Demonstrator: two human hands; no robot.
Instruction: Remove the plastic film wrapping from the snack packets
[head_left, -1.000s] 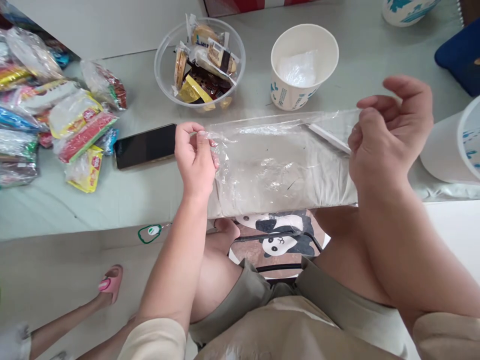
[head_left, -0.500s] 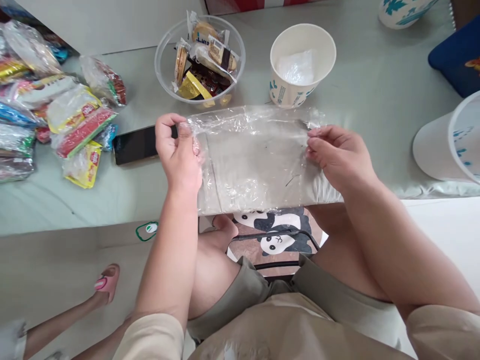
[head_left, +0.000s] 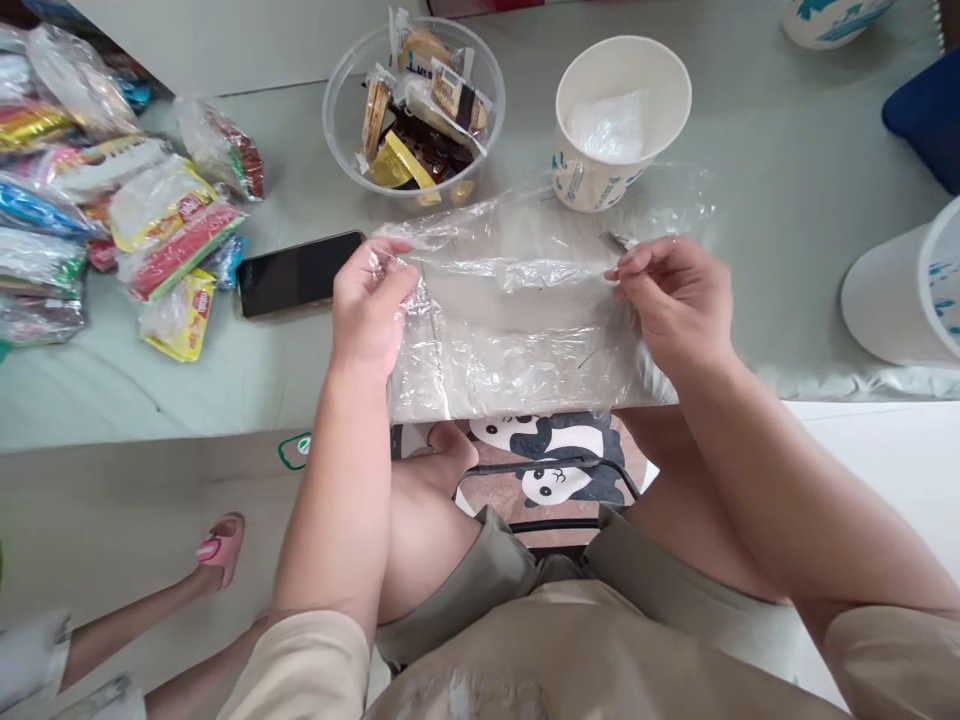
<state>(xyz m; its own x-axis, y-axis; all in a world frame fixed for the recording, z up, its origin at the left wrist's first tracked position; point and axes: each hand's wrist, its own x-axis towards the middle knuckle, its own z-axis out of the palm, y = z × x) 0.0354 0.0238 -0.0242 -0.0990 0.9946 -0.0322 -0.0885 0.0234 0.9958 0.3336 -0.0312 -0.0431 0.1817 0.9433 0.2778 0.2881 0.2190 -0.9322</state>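
A clear plastic bag (head_left: 517, 330) lies spread over the table's front edge, wrinkled and see-through. My left hand (head_left: 375, 305) pinches its left side between thumb and fingers. At the opposite side my right hand (head_left: 679, 300) is closed on the bag, thumb against forefinger. A small dark pointed thing shows by the right fingertips; I cannot make out what it is. Just beyond the bag stands a paper cup (head_left: 589, 185) with folded clear plastic (head_left: 609, 127) inside. A black phone (head_left: 296, 275) lies left of my left hand.
Behind my left hand is a clear round tub (head_left: 337, 140) of wrapped snacks (head_left: 420, 110). Several packaged snacks (head_left: 161, 205) are heaped at the left. A white bucket-like container (head_left: 885, 310) stands at the right, near a dark blue object (head_left: 926, 120). Another person's leg (head_left: 135, 620) shows lower left.
The bag's upper layer has been lifted and folded, its far edge now rising in front of the cup. My left hand has shifted slightly right, uncovering more of the phone. The view has moved slightly.
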